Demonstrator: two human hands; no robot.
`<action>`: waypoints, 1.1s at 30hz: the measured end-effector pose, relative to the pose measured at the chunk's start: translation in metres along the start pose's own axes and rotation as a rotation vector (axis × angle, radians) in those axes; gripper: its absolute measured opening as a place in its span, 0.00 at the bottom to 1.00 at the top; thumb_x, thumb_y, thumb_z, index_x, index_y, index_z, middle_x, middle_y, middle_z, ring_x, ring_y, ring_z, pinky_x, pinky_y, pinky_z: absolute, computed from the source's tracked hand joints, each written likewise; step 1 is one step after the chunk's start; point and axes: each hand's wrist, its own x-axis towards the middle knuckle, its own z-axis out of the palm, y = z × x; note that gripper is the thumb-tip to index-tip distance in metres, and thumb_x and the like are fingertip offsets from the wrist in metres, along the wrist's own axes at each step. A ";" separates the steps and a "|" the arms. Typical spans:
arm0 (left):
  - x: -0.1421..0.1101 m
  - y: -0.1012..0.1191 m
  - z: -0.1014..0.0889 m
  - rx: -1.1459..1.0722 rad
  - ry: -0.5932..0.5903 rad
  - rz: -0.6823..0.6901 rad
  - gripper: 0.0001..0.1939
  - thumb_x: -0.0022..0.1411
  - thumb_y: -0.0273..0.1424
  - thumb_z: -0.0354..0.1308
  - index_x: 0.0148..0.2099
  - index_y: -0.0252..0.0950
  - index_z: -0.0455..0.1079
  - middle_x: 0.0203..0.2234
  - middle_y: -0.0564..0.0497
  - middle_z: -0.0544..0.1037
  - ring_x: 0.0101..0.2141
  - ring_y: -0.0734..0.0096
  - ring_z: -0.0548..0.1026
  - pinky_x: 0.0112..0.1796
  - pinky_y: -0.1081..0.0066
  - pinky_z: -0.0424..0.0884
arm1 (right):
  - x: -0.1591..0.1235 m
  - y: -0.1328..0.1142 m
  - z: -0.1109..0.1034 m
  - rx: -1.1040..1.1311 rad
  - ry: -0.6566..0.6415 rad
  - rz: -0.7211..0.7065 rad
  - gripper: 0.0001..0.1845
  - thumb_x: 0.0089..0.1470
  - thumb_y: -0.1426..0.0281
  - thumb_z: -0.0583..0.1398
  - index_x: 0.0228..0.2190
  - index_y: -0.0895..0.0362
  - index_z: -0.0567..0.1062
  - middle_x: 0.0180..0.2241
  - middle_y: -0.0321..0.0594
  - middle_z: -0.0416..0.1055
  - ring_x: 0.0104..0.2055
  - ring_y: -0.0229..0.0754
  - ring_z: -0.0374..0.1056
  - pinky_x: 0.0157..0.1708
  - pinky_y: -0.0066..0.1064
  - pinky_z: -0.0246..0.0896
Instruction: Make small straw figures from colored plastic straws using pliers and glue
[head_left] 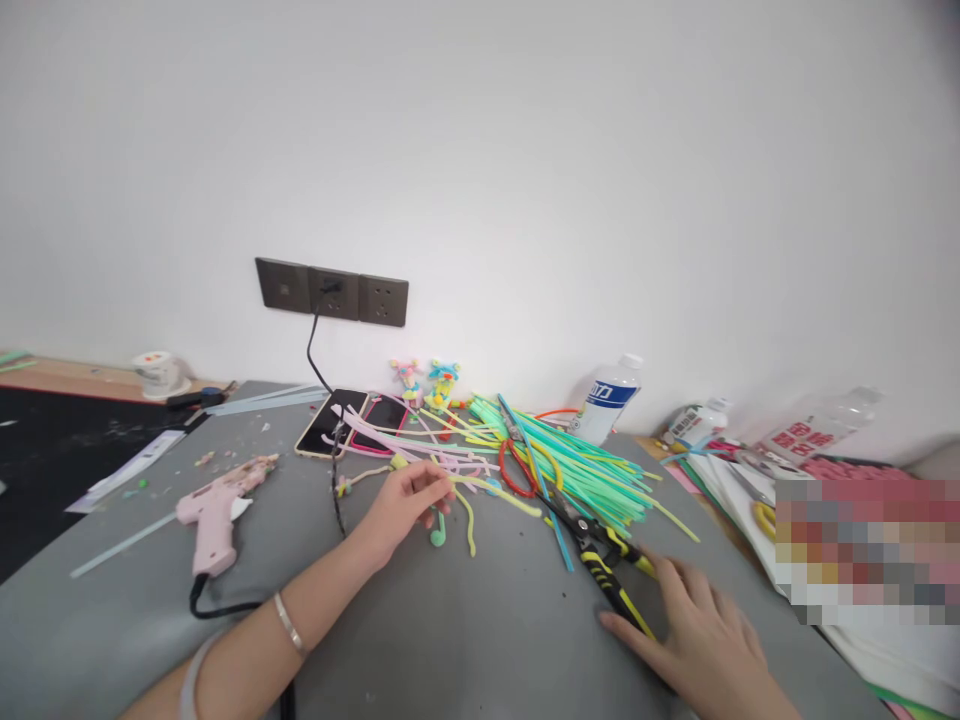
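Note:
My left hand (411, 503) is closed in a pinch on a small pipe cleaner piece; yellow strands (471, 530) and a curled green end (438, 532) stick out past its fingers. Its middle is hidden by the fingers. My right hand (701, 625) is spread over the black-and-yellow handles of pliers (600, 570), thumb and fingers apart on either side; whether it touches them I cannot tell. The pliers' jaws point toward a bundle of green pipe cleaners (592, 465). Red-and-yellow-handled scissors (517, 470) lie against that bundle.
A pink glue gun (214, 520) lies at left, its cord running to the front. Two phones (330, 425) and two small pipe cleaner figures (442, 382) are near the wall. A bottle (606, 400) stands behind the bundle. Papers (739, 495) are stacked at right.

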 end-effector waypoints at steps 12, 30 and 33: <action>0.002 -0.003 -0.004 -0.015 -0.005 0.015 0.17 0.48 0.42 0.68 0.30 0.32 0.74 0.25 0.49 0.77 0.24 0.77 0.69 0.24 0.77 0.64 | 0.007 -0.001 -0.015 0.043 0.000 -0.093 0.21 0.41 0.60 0.58 0.38 0.57 0.71 0.35 0.49 0.72 0.36 0.57 0.71 0.39 0.44 0.64; -0.004 0.005 0.003 -0.266 0.041 0.014 0.19 0.43 0.42 0.72 0.29 0.32 0.73 0.22 0.52 0.77 0.24 0.79 0.69 0.28 0.77 0.67 | 0.008 -0.105 -0.052 0.562 -0.226 -0.170 0.19 0.43 0.66 0.56 0.41 0.53 0.69 0.37 0.42 0.76 0.35 0.46 0.74 0.35 0.33 0.68; -0.003 0.004 0.003 -0.276 0.050 0.013 0.20 0.43 0.43 0.72 0.29 0.32 0.73 0.22 0.52 0.76 0.24 0.79 0.69 0.29 0.77 0.67 | 0.012 -0.110 -0.046 0.610 -0.200 -0.171 0.21 0.42 0.68 0.56 0.42 0.54 0.69 0.38 0.42 0.76 0.35 0.46 0.74 0.36 0.33 0.68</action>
